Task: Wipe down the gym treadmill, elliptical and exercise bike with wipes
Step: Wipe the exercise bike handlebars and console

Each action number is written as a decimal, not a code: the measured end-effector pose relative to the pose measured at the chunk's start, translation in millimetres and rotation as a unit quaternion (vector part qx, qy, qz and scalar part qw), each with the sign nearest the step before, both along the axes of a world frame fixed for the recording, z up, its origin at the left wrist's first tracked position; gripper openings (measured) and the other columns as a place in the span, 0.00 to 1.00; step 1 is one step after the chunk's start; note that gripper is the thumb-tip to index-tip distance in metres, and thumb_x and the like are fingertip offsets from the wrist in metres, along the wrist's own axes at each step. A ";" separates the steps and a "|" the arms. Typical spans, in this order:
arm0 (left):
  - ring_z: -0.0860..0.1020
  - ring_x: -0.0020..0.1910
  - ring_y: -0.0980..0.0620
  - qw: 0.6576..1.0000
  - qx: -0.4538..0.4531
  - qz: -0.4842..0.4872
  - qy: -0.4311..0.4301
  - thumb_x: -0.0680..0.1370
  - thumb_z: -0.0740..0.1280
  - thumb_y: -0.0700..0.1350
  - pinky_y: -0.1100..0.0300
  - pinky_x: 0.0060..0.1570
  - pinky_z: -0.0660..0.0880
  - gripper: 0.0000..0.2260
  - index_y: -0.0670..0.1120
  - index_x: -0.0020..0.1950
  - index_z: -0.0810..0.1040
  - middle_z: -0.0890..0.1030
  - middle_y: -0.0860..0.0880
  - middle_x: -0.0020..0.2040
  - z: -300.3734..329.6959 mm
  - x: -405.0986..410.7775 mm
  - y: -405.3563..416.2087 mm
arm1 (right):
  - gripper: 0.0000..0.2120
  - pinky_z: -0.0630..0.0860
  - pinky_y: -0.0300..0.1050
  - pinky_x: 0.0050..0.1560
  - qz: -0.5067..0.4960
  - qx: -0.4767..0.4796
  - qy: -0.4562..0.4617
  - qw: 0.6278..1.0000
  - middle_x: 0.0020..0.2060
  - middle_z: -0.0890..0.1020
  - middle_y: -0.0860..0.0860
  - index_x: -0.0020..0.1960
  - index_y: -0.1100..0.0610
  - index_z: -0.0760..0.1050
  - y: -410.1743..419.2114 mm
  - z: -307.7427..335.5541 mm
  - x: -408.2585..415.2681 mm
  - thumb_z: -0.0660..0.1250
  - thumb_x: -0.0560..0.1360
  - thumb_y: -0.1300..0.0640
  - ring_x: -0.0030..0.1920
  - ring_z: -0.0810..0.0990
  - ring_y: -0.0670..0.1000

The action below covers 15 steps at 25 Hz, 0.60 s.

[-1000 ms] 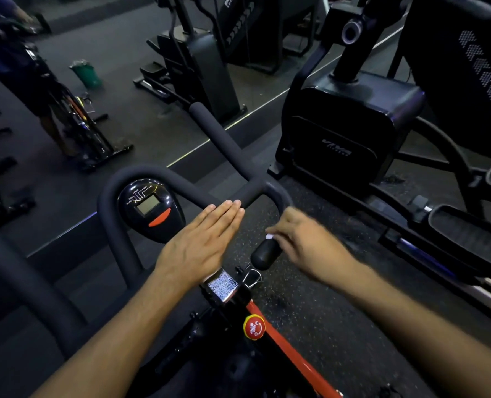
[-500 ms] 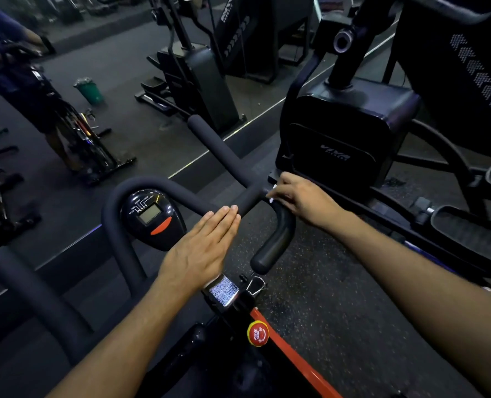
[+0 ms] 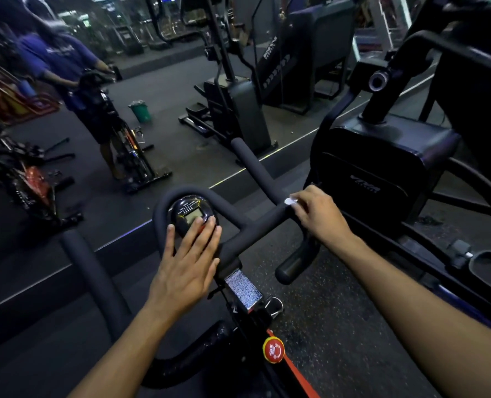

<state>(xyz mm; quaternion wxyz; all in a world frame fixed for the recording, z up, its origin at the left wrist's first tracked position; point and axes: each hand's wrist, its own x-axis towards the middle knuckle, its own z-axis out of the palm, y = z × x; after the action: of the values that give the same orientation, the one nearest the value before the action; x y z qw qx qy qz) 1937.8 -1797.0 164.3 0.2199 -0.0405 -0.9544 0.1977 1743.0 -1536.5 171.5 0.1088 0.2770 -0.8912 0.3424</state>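
Note:
I stand over an exercise bike whose black padded handlebar (image 3: 255, 225) loops in front of me. My right hand (image 3: 318, 216) grips a small white wipe (image 3: 291, 201) and presses it on the right bar where the long forward horn begins. My left hand (image 3: 186, 268) lies flat with straight fingers, its fingertips touching the lower edge of the round black console (image 3: 191, 215) with its small screen. The red knob (image 3: 273, 351) and orange frame sit below my arms.
A black elliptical (image 3: 382, 168) stands close on the right, its pedal rails running along the floor. A wall mirror ahead reflects a person in a blue shirt (image 3: 63, 67), a green bin (image 3: 141, 112), another bike and several machines. Speckled rubber floor lies between the bike and the elliptical.
My right hand has moved the wipe from the short grip's end up along the bar to the horn's base. My left hand slid forward onto the console. The view tilted up.

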 end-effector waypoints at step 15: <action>0.53 0.82 0.49 0.999 0.037 -0.020 0.021 0.83 0.55 0.51 0.34 0.77 0.51 0.27 0.43 0.81 0.62 0.58 0.48 0.83 -8.3 -2.8 -6.0 | 0.12 0.75 0.53 0.49 -0.022 0.104 -0.023 0.994 0.49 0.73 0.56 0.52 0.62 0.80 -52.1 -4.7 12.9 0.62 0.82 0.55 0.48 0.80 0.62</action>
<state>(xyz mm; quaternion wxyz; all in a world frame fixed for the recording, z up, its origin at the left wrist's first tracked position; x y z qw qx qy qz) 1935.0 -1802.9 156.0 0.2454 -0.0472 -0.9552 0.1583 1755.9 -1588.6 166.8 0.0666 0.2596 -0.9299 0.2519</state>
